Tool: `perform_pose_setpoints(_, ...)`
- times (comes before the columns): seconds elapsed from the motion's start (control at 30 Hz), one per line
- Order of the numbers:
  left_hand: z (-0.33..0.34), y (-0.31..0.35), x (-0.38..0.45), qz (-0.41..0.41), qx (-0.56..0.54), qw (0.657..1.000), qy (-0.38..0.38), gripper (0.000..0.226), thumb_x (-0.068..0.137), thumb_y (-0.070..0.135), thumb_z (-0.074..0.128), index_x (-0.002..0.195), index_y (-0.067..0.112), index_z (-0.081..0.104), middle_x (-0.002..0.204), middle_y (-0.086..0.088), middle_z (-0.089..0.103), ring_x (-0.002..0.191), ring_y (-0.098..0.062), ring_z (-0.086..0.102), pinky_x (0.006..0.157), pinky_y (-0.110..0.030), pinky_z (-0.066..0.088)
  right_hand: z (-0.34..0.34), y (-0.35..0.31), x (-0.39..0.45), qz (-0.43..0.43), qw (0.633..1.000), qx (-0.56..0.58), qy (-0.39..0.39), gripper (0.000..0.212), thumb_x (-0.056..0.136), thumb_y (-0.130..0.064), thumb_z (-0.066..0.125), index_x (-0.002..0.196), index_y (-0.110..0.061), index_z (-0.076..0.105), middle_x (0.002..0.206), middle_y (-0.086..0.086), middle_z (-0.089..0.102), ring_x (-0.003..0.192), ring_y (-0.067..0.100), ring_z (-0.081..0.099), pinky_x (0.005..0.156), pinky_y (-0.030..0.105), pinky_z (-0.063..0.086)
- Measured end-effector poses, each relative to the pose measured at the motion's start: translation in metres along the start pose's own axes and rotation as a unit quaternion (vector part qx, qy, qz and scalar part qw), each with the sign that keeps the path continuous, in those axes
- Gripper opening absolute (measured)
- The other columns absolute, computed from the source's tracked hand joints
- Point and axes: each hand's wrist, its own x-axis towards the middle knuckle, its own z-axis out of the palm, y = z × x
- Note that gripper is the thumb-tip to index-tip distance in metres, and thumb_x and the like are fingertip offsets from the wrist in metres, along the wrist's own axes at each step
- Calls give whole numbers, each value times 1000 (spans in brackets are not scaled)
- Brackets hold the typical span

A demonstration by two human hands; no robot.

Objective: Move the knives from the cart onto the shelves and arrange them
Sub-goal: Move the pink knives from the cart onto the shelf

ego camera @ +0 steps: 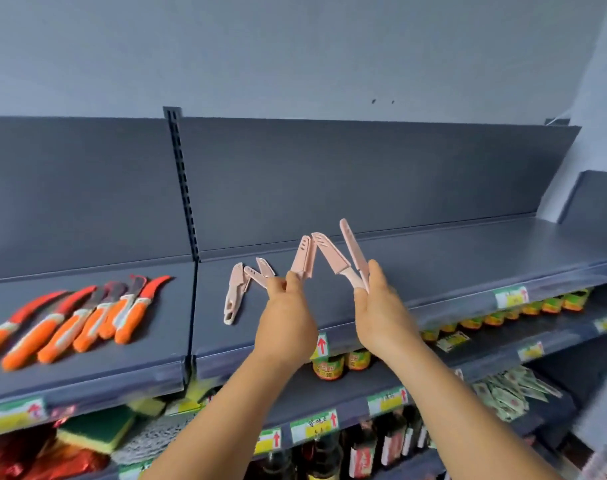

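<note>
My left hand (284,317) is raised over the top shelf (433,271) and pinches a pink sheathed knife (304,256) by its handle, blade end up. My right hand (378,306) holds two more pink sheathed knives (331,259), fanned apart and pointing up and back. Three pink knives (234,292) lie on the shelf just left of my left hand; two of them are partly hidden behind my fingers. The cart is out of view.
Several orange-handled knives (87,320) lie in a row on the left shelf section (87,372). An upright slotted post (182,181) divides the sections. Lower shelves hold jars (328,367), bottles (361,455), sponges (98,433) and packets (509,393).
</note>
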Motion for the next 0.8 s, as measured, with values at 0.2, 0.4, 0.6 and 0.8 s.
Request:
perform_pose_setpoints(0.2, 20, -8, 50, -92, 46, 994, -40, 78, 83, -9, 48, 148, 17, 15, 153, -17, 5, 101, -32, 56, 75, -32, 47, 50, 3, 74, 19, 993, -93, -68, 53, 103, -29, 29, 150, -23, 7, 138, 12, 40, 108, 29, 55, 78, 37, 45)
perform_pose_setpoints(0.4, 37, 6, 87, -106, 180, 971, -116, 51, 89, -2, 44, 138, 2, 32, 141, -17, 26, 132, -34, 28, 96, -37, 37, 86, 12, 130, 24, 981, -138, -133, 50, 100, -29, 33, 147, -20, 18, 138, 12, 35, 122, 32, 44, 93, 40, 41)
perform_pose_setpoints(0.6, 63, -9, 106, -68, 256, 952, -155, 43, 89, 19, 43, 129, 4, 48, 133, -14, 44, 123, -32, 33, 110, -41, 19, 99, 19, 148, -23, 965, -209, -156, 58, 98, -49, 30, 147, -20, 20, 140, 8, 29, 127, 29, 29, 102, 37, 31)
perform_pose_setpoints(0.8, 68, -15, 105, -100, 211, 961, -150, 60, 91, 23, 38, 144, 0, 20, 144, -16, 29, 131, -34, 24, 110, -38, 20, 98, 20, 145, -43, 956, -236, -167, 52, 99, -50, 19, 140, -21, 31, 143, 4, 30, 126, 28, 29, 101, 38, 28)
